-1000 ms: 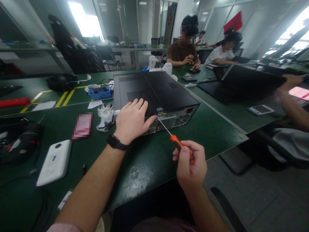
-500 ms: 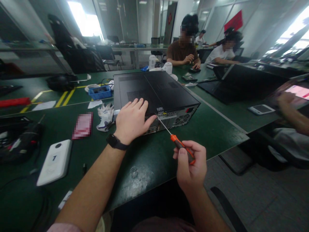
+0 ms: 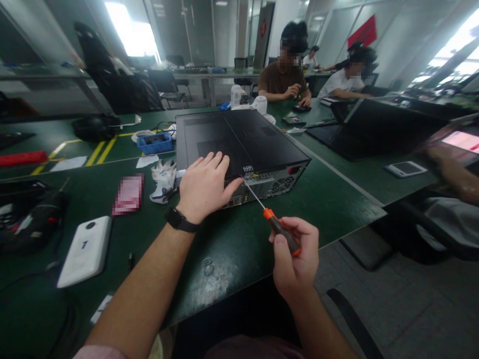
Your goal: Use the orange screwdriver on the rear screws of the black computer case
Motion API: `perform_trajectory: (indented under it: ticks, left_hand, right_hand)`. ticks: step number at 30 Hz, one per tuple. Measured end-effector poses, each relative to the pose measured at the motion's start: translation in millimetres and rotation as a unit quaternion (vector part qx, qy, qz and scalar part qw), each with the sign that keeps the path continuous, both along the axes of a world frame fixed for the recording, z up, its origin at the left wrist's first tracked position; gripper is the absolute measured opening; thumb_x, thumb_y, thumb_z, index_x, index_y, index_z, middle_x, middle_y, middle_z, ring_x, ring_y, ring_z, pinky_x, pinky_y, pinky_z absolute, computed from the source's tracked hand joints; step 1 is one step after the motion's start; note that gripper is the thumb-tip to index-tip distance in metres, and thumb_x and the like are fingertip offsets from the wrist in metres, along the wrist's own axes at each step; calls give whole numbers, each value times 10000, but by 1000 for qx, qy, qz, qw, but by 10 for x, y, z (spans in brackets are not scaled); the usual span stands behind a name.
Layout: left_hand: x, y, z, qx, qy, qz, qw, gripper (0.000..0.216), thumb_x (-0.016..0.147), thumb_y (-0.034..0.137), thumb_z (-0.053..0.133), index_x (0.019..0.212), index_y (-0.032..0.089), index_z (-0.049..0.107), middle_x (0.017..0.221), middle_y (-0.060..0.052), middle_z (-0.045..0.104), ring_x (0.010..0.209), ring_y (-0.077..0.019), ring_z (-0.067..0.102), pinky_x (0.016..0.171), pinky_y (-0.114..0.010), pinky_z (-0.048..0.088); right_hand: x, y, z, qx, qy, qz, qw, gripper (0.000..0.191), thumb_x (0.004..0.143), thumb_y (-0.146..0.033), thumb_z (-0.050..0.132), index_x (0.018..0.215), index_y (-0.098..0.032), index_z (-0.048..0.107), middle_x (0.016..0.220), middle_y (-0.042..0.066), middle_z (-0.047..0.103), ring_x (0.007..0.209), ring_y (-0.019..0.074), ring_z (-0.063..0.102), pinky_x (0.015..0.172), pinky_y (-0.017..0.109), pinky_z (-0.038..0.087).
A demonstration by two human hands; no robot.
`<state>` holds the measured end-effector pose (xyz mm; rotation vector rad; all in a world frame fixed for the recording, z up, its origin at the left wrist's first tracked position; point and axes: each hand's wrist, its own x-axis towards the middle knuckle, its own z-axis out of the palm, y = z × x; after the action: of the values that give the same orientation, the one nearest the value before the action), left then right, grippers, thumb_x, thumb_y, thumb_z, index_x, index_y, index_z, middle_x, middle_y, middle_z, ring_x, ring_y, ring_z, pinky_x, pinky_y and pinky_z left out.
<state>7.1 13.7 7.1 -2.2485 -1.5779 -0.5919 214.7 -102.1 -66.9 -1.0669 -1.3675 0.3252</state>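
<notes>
A black computer case (image 3: pixel 232 132) lies flat on the green table, its rear panel (image 3: pixel 279 183) with the fan grille facing me. My left hand (image 3: pixel 205 182) rests on the near left edge of the top cover, fingers stretched out and the thumb near the rear edge. In my right hand (image 3: pixel 297 257) is a screwdriver (image 3: pixel 280 232) with an orange and dark handle, gripped between thumb and fingers. Its thin shaft points up and left to the case's rear top edge, beside my left thumb. The contact at the tip is too small to make out.
Left of the case lie a white-grey glove (image 3: pixel 163 180), a blue bin (image 3: pixel 155 143), a pink packet (image 3: pixel 128 194) and a white device marked 1 (image 3: pixel 85 252). A phone (image 3: pixel 405 169) and a laptop (image 3: pixel 389 127) stand right. Co-workers sit across and at the right.
The screwdriver handle has turned slightly in my right hand, showing more of its dark side. My left hand and the case stay put. The co-worker's arm at the right edge has shifted.
</notes>
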Motion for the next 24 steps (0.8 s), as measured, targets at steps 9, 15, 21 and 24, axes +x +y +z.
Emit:
perform_trajectory:
  ticks: [9, 15, 21, 24]
  left_hand:
    - [1, -6, 4, 4, 8, 0, 1000, 580, 1105, 521, 583, 1478, 88, 678, 1596, -222, 685, 1490, -408, 642, 1235, -530, 511]
    - [-2, -9, 6, -4, -6, -5, 1000, 576, 1103, 516, 575, 1495, 107, 677, 1607, -229, 672, 1512, -409, 624, 1255, -553, 496]
    - [-3, -6, -1, 0, 1, -3, 1000, 577, 1108, 518, 568, 1493, 103, 677, 1594, -226, 682, 1504, -408, 627, 1245, -545, 504]
    - [-3, -7, 3, -2, -2, -6, 1000, 589, 1104, 513, 577, 1496, 84, 674, 1598, -236, 677, 1500, -419, 628, 1245, -561, 502]
  right_hand:
    - [-3, 31, -17, -11, 8, -32, 999, 169, 1090, -284, 626, 1232, -228, 697, 841, 5, 778, 586, 141, 727, 558, 261, 598]
    - [-21, 24, 14, -13, 19, -16, 1000, 191, 1077, -284, 630, 1251, -233, 690, 851, 6, 781, 606, 145, 732, 551, 254, 608]
    - [-6, 10, 56, 13, -25, -16, 999, 273, 989, -186, 683, 1258, -229, 672, 894, 11, 765, 629, 144, 732, 580, 264, 617]
    - [-9, 17, 40, -2, -13, -25, 1000, 208, 1034, -226, 668, 1241, -224, 687, 871, 18, 790, 621, 153, 744, 586, 276, 627]
